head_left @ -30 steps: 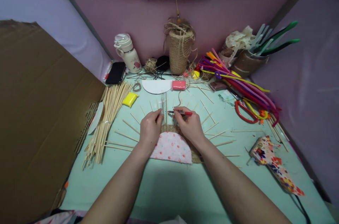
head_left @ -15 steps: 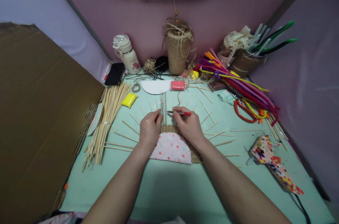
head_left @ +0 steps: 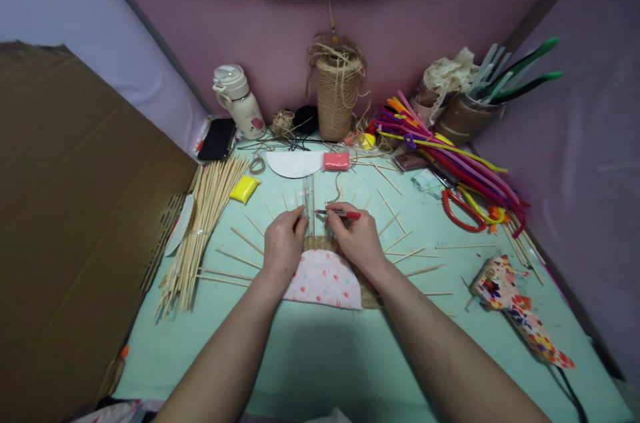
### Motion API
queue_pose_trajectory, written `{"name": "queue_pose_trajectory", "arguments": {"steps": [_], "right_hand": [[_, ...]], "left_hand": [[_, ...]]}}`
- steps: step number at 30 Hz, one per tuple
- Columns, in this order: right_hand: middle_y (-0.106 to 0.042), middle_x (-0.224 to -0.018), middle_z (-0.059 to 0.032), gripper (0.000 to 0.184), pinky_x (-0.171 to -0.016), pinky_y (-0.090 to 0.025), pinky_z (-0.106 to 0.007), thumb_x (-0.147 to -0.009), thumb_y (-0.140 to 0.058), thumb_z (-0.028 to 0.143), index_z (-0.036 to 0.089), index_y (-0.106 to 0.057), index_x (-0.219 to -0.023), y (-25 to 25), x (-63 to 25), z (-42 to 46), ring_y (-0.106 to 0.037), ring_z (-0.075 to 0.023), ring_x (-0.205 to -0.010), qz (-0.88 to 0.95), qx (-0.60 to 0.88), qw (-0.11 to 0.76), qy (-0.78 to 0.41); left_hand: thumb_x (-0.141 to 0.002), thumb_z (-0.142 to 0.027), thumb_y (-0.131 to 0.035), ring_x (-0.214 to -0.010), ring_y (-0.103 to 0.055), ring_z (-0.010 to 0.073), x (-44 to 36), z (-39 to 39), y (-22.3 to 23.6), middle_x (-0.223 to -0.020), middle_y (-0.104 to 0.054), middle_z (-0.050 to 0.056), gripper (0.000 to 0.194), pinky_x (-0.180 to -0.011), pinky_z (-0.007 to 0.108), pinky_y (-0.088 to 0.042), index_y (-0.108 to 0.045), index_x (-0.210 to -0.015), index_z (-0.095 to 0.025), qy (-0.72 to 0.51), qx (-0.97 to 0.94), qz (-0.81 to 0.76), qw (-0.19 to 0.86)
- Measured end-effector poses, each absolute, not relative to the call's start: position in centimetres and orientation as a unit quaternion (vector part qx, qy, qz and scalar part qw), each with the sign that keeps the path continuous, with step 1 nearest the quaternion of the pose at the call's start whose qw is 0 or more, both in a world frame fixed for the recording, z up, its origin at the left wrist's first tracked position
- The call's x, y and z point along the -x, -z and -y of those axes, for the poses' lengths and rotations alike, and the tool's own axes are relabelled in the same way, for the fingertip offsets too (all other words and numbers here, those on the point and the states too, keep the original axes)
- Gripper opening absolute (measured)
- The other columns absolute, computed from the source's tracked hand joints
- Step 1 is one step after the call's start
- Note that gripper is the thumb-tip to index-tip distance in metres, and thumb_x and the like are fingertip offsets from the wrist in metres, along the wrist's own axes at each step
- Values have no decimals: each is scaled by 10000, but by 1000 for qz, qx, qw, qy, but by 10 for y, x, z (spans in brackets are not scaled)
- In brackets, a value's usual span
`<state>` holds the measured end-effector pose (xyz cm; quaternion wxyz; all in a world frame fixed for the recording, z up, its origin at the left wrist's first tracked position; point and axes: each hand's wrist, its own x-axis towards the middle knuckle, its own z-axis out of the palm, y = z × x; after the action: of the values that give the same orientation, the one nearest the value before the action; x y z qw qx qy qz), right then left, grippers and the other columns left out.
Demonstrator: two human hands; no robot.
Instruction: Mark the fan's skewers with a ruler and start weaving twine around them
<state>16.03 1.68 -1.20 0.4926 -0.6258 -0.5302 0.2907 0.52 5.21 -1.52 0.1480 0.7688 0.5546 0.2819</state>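
Observation:
Pinched in my left hand [head_left: 284, 242] is a clear ruler [head_left: 309, 200], standing lengthwise beside one of the thin sticks. My right hand [head_left: 356, 236] is closed on a red pen [head_left: 344, 214], whose tip points left and meets the stick near the ruler's edge. Under both hands lies a half-round piece covered in pale dotted fabric [head_left: 325, 280], with a band of twine [head_left: 320, 243] along its curve. Thin wooden sticks [head_left: 246, 240] fan outward from that band. My hands hide parts of the band and some sticks.
On the left lie a bundle of sticks [head_left: 203, 236] and a yellow packet [head_left: 245, 189]. A white half disc [head_left: 295, 163] and pink packet [head_left: 336, 161] lie behind the hands. Rightward are pipe cleaners [head_left: 450, 156], red-handled scissors [head_left: 463, 211] and a floral-covered glue gun [head_left: 520, 310].

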Motion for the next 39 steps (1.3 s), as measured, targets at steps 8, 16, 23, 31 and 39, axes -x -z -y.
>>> {"name": "queue_pose_trajectory", "arguments": {"steps": [8,16,23,31,39], "right_hand": [[-759,-826,-60,215,-694,-528,-291,-868,-544,309,196,-714,-937,10,-160,-17,-709,-198,-745,533,631,482,-292],[-757,-812,-58,216,-700,-526,-287,-866,-544,305,196,-716,-937,11,-160,-17,-709,-196,-751,534,634,479,-290],[-759,-823,-63,214,-688,-524,-284,-865,-539,294,189,-715,-927,11,-160,-17,-711,-198,-749,530,637,481,-289],[-760,-843,-62,199,-661,-525,-276,-866,-539,297,202,-706,-919,13,-160,-17,-718,-203,-777,520,634,489,-296],[-758,-820,-60,200,-683,-526,-284,-861,-540,293,203,-709,-918,12,-160,-17,-715,-201,-763,525,634,489,-290]], "left_hand": [[-862,-206,-591,-879,-691,208,-5,-52,15,-945,-747,85,236,-811,333,-532,-700,-1063,-148,-288,-767,-553,151],[-866,-209,-588,-889,-688,214,-6,-52,14,-957,-743,94,241,-817,338,-526,-697,-1071,-145,-284,-767,-555,152],[-867,-207,-587,-879,-686,217,-5,-51,13,-950,-743,102,246,-807,340,-525,-694,-1075,-128,-281,-767,-556,154],[-870,-222,-581,-880,-687,215,-5,-52,15,-949,-743,95,242,-812,338,-528,-697,-1068,-144,-286,-769,-552,149],[-870,-220,-574,-872,-686,214,-5,-52,15,-936,-742,94,238,-803,342,-530,-699,-1061,-151,-289,-768,-552,150]]}}
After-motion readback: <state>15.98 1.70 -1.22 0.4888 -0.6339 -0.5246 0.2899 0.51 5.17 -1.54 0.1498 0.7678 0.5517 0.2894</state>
